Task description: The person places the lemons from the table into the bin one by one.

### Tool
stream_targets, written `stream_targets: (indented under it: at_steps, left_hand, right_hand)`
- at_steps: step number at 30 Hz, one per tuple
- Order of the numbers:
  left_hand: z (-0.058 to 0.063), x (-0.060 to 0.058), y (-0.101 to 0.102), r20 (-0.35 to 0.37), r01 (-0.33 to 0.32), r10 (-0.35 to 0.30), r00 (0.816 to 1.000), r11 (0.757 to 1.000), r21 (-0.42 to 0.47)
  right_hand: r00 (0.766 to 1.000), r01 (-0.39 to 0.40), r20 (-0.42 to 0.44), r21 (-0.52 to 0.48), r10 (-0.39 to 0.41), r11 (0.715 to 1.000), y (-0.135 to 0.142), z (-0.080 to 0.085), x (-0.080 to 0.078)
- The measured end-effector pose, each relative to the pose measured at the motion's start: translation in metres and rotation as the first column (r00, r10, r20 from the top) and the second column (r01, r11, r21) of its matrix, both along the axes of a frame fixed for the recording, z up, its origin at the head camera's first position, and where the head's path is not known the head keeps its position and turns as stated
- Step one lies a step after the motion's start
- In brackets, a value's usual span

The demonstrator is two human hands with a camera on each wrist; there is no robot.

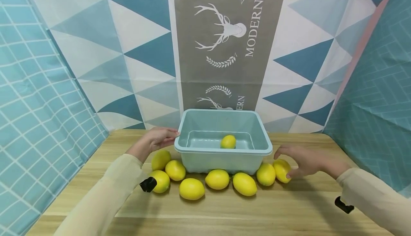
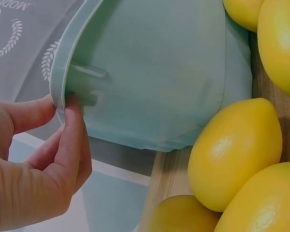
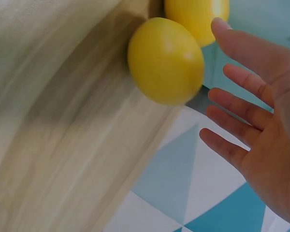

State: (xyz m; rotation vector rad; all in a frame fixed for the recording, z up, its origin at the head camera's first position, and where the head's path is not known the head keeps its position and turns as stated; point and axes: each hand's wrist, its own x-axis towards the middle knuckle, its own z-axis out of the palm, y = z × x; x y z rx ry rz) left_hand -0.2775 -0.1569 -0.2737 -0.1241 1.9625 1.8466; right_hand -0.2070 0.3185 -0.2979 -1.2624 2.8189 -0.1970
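Note:
A pale blue-green plastic bin [image 1: 221, 161] stands on the table with one lemon [image 1: 228, 142] inside. At its left end, my left hand [image 1: 159, 138] pinches the rim; the left wrist view shows the thumb outside and the fingertips under the bin's lip [image 2: 63, 72]. My right hand [image 1: 303, 160] is spread beside the rightmost lemon [image 1: 282, 170], with nothing held. In the right wrist view the fingers are parted near that lemon [image 3: 166, 61], and a gap seems to lie between them. Another lemon [image 1: 265, 174] sits between it and the bin.
Several more lemons lie along the bin's front and left, among them one front lemon [image 1: 192, 189] and one by my left wrist [image 1: 161, 160]. The wooden table [image 1: 244, 214] meets a patterned cloth backdrop [image 1: 144, 50] behind, with tiled-print cloth [image 1: 35, 122] at the left.

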Motion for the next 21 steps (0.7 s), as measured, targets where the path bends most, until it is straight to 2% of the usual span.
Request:
stream_targets:
  at_steps: [6,21]
  left_hand:
    - [0.000,0.000,0.001,0.007,0.005,-0.005,1.000,1.000,-0.007]
    - [0.002,0.000,0.001,0.013,0.016,-0.016,1.000,1.000,-0.006]
  right_hand:
    - [1.000,-0.013,0.000,-0.022,0.013,1.000,-0.001,-0.012,-0.001]
    - [1.000,-0.007,-0.015,-0.006,0.007,1.000,0.003,-0.017,-0.004]
